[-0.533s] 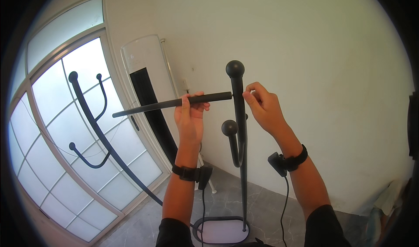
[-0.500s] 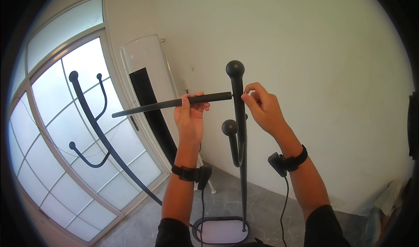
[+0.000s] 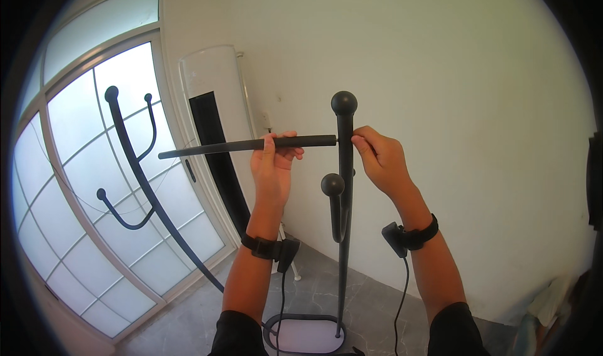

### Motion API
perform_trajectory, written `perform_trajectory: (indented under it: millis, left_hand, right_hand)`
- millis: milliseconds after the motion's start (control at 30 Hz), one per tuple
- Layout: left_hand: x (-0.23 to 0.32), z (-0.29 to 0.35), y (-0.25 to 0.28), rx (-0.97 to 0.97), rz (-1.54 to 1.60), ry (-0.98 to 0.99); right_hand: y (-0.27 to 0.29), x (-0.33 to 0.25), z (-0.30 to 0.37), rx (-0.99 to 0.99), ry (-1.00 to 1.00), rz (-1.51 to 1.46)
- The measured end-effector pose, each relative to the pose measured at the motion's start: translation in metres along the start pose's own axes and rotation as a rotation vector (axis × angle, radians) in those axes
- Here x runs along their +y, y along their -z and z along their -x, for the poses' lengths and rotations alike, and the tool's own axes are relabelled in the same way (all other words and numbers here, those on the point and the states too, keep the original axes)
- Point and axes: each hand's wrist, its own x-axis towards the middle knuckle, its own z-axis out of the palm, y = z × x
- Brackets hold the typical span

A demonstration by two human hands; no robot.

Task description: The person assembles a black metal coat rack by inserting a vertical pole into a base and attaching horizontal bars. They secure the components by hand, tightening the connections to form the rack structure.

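Note:
My left hand (image 3: 271, 174) is closed around a black rod (image 3: 213, 148), held nearly level. The rod's right end almost meets an upright black pole (image 3: 345, 152) of a coat rack, and a thin metal pin (image 3: 337, 140) shows in the small gap. On the pole's opposite side, at the same height, my right hand (image 3: 380, 161) pinches thumb and fingertips against it; what they grip is hidden. A round black ball (image 3: 343, 103) tops the pole. Below the rod, a curved hook (image 3: 332, 185) with a ball end comes off the pole.
A second, curved black pole (image 3: 147, 189) with hooks leans out to the left. Both poles run down towards an oval base (image 3: 304, 334) on the grey tiled floor (image 3: 370, 293). Behind stand a glazed door (image 3: 119, 167), a tall white appliance (image 3: 210, 73) and a pale wall (image 3: 452, 92).
The rod has tilted closer to level, its left end rising slightly. My right fingertips now press closer to the pole. The whole view has shifted a little.

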Motion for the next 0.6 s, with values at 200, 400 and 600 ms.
perform_trajectory:
  millis: [200,400,600]
  left_hand:
    - [0.000,-0.004,0.001,0.010,-0.006,-0.010]
    - [0.002,0.002,-0.001,0.047,-0.004,0.016]
    - [0.002,-0.002,-0.008,0.026,-0.014,0.010]
  right_hand:
    - [-0.003,0.011,-0.003,0.015,-0.011,-0.017]
    - [-0.008,0.002,0.002,0.039,0.055,0.019]
    - [-0.004,0.008,-0.006,0.043,-0.030,0.048]
